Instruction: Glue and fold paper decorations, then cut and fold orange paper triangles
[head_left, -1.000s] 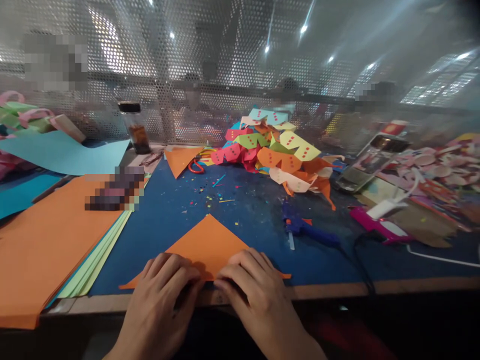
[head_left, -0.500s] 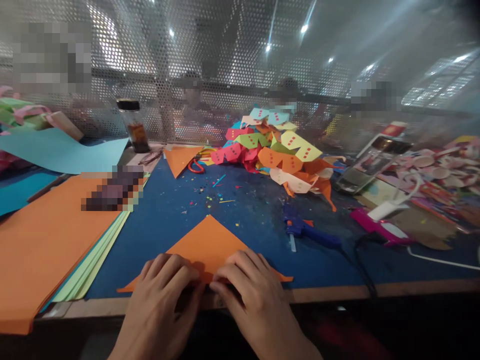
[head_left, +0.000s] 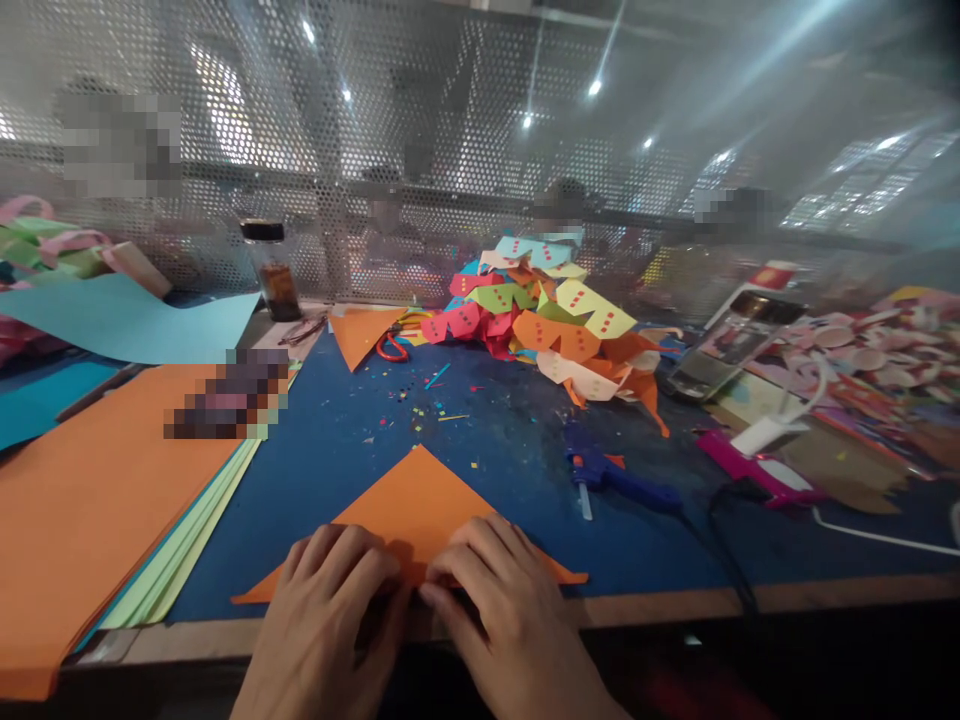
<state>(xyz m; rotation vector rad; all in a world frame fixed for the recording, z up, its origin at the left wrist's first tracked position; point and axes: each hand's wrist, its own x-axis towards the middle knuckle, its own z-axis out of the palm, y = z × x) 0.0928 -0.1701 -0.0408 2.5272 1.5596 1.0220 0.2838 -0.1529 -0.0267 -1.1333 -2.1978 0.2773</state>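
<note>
Step in hand: creasing a folded orange paper triangle; this looks like the pressing-down of a fold along its long bottom edge.
Paper: lies flat on the blue work mat at the near edge of the table, apex pointing away from the person, base parallel to the wooden table edge.
Left hand: palm down, fingers spread flat and pressing on the left part of the base; nothing is gripped.
Right hand: palm down just beside the left one, fingers extended, tips pinning the fold near the middle of the base.
Next move, as a judgement: it calls for sliding the fingertips outward along the fold with even pressure, keeping the layers aligned.
Nearby: blue glue gun to the right; pile of finished coloured paper pieces toward the far edge; stack of paper sheets at the left.
</note>
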